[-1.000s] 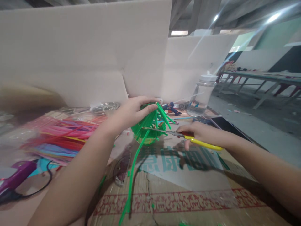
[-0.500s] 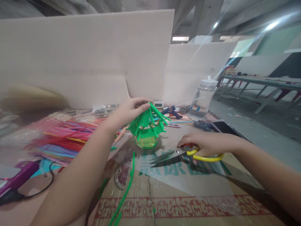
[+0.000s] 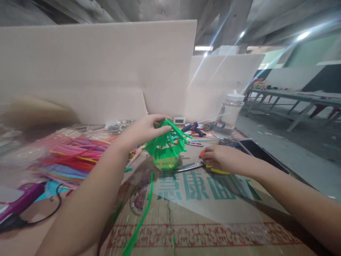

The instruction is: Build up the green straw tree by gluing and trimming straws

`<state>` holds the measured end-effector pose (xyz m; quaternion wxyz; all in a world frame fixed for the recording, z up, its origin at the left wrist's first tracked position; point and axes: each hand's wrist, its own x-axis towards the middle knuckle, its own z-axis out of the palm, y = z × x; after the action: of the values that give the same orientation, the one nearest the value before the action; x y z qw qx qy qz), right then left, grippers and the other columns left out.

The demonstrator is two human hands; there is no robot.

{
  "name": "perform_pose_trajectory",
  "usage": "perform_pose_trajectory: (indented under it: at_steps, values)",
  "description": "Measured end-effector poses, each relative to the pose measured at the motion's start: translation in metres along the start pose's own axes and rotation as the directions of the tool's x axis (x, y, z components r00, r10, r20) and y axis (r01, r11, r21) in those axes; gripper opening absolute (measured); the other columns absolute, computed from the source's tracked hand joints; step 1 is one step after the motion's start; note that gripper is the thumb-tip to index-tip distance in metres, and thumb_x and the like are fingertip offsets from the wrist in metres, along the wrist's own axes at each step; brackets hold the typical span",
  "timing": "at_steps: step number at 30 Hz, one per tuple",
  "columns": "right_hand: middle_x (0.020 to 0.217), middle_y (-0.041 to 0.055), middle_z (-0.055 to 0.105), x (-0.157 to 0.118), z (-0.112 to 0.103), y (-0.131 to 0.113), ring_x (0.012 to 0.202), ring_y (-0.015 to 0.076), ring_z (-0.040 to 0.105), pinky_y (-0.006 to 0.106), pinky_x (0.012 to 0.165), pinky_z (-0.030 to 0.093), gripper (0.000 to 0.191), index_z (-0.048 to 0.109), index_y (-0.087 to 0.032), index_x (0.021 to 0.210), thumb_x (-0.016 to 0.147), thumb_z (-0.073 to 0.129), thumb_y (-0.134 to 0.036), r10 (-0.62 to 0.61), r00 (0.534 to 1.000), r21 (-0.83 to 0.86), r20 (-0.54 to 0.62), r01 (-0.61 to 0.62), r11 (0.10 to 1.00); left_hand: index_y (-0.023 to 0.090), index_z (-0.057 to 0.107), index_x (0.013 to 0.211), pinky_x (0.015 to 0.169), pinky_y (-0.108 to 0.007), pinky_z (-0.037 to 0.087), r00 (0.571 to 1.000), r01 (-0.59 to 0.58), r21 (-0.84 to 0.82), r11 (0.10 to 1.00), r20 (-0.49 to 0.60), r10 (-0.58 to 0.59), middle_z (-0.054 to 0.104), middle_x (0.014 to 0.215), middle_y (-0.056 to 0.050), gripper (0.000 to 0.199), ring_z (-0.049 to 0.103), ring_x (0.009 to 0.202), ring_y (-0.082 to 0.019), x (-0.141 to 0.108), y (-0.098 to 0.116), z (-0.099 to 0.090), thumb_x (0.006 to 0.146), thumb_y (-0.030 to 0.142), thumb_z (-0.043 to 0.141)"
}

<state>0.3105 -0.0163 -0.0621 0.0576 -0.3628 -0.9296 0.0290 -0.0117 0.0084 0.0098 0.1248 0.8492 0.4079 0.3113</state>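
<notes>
A small tiered model [image 3: 165, 153] with green fringed roofs and thin orange-brown posts stands upright on a clear yellow-green base. My left hand [image 3: 147, 128] grips its top from the left, thumb in front and the other fingers partly hidden behind. To its right, my right hand [image 3: 226, 159] is closed around the handles of a pair of scissors [image 3: 188, 167]. The blades point left, near the model's base, and are seen almost edge-on. A long green strip [image 3: 144, 213], like a pipe cleaner, lies in front of the model.
Bundled coloured pipe cleaners [image 3: 77, 154] and a purple tool [image 3: 21, 202] with a black cord lie left. Behind are a glue gun [image 3: 195, 129], a small digital display [image 3: 179, 120] and white boards [image 3: 101, 67]. A water bottle [image 3: 231, 112] and a phone [image 3: 262, 154] are right.
My right hand has moved slightly left and up, turning the scissors so that the blades are edge-on and nearer the model's base. My left hand stays on the model's top.
</notes>
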Motion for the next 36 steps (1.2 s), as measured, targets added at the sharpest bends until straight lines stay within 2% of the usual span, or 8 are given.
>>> perform_pose_trajectory:
  at_steps: [6, 11, 19, 24, 27, 30, 32, 36]
  values:
    - [0.088, 0.0049, 0.072, 0.016, 0.003, -0.077, 0.081, 0.0178, 0.064, 0.029, 0.072, 0.043, 0.023, 0.071, -0.020, 0.099, 0.099, 0.050, -0.029, -0.171, 0.981, -0.018, -0.089, 0.170, 0.985, 0.024, 0.073, 0.115, 0.084, -0.028, 0.053, 0.999, -0.006, -0.063, 0.998, -0.051, 0.002, 0.074, 0.115, -0.003, 0.039, 0.068, 0.096, -0.020, 0.003, 0.000, 0.003, 0.089, 0.050, 0.059]
    - [0.090, 0.0040, 0.068, 0.059, 0.026, -0.133, 0.076, 0.0157, 0.059, 0.027, 0.063, 0.040, 0.027, 0.064, -0.018, 0.120, 0.098, 0.049, -0.016, -0.467, 0.884, -0.119, -0.012, 0.462, 0.879, 0.022, 0.071, 0.118, 0.090, -0.031, 0.052, 0.998, -0.033, -0.041, 0.999, -0.048, 0.031, 0.074, 0.117, -0.005, 0.042, 0.067, 0.099, -0.021, 0.004, 0.001, 0.002, 0.091, 0.050, 0.057]
    - [0.078, 0.0004, 0.066, 0.090, 0.071, -0.137, 0.063, 0.0154, 0.054, 0.030, 0.056, 0.037, 0.023, 0.064, -0.018, 0.097, 0.100, 0.042, -0.021, -0.625, 0.777, -0.224, -0.081, 0.597, 0.771, 0.022, 0.070, 0.120, 0.092, -0.033, 0.052, 0.999, -0.027, -0.018, 0.999, -0.022, 0.026, 0.073, 0.119, -0.005, 0.044, 0.067, 0.102, -0.023, 0.005, -0.002, 0.001, 0.090, 0.053, 0.057]
    - [0.066, -0.0009, 0.066, 0.056, 0.044, -0.129, 0.056, 0.0133, 0.056, 0.026, 0.051, 0.036, 0.019, 0.064, -0.017, 0.098, 0.093, 0.047, -0.022, -0.489, 0.848, 0.020, -0.204, 0.503, 0.864, 0.024, 0.070, 0.121, 0.090, -0.033, 0.053, 1.000, -0.024, -0.024, 0.999, -0.017, 0.024, 0.074, 0.119, -0.005, 0.045, 0.068, 0.101, -0.024, 0.005, -0.004, 0.001, 0.090, 0.054, 0.057]
    - [0.072, 0.0025, 0.072, 0.035, 0.027, -0.119, 0.063, 0.0123, 0.065, 0.022, 0.059, 0.045, 0.023, 0.067, -0.017, 0.096, 0.096, 0.055, -0.036, -0.347, 0.878, 0.286, -0.330, 0.443, 0.850, 0.023, 0.069, 0.124, 0.089, -0.034, 0.054, 1.000, 0.007, -0.071, 0.997, -0.001, -0.007, 0.073, 0.119, -0.006, 0.050, 0.069, 0.099, -0.024, 0.004, -0.006, 0.002, 0.090, 0.057, 0.055]
    - [0.086, 0.0055, 0.076, 0.026, 0.023, -0.108, 0.076, 0.0138, 0.071, 0.023, 0.069, 0.052, 0.014, 0.068, -0.019, 0.093, 0.096, 0.057, -0.027, -0.142, 0.906, 0.455, -0.399, 0.330, 0.827, 0.023, 0.067, 0.129, 0.091, -0.036, 0.054, 1.000, 0.024, -0.092, 0.995, 0.004, -0.024, 0.072, 0.122, -0.007, 0.053, 0.068, 0.100, -0.025, 0.003, -0.005, 0.002, 0.093, 0.058, 0.050]
    - [0.086, 0.0043, 0.075, 0.027, 0.022, -0.103, 0.077, 0.0138, 0.071, 0.024, 0.070, 0.054, 0.009, 0.064, -0.020, 0.094, 0.094, 0.055, -0.020, 0.032, 0.897, 0.598, -0.440, 0.266, 0.756, 0.023, 0.065, 0.132, 0.094, -0.037, 0.052, 0.998, 0.021, -0.066, 0.998, -0.060, -0.025, 0.070, 0.127, -0.007, 0.053, 0.067, 0.104, -0.025, 0.002, -0.002, 0.000, 0.095, 0.056, 0.048]
    - [0.072, -0.0033, 0.069, 0.036, 0.012, -0.095, 0.063, 0.0128, 0.069, 0.026, 0.062, 0.055, 0.017, 0.051, -0.023, 0.103, 0.089, 0.062, -0.023, 0.356, 0.841, 0.872, -0.408, 0.244, 0.424, 0.023, 0.071, 0.121, 0.089, -0.035, 0.051, 0.966, -0.023, 0.002, 1.000, -0.259, 0.023, 0.073, 0.118, -0.007, 0.045, 0.066, 0.104, -0.024, -0.005, 0.014, -0.005, 0.095, 0.054, 0.051]
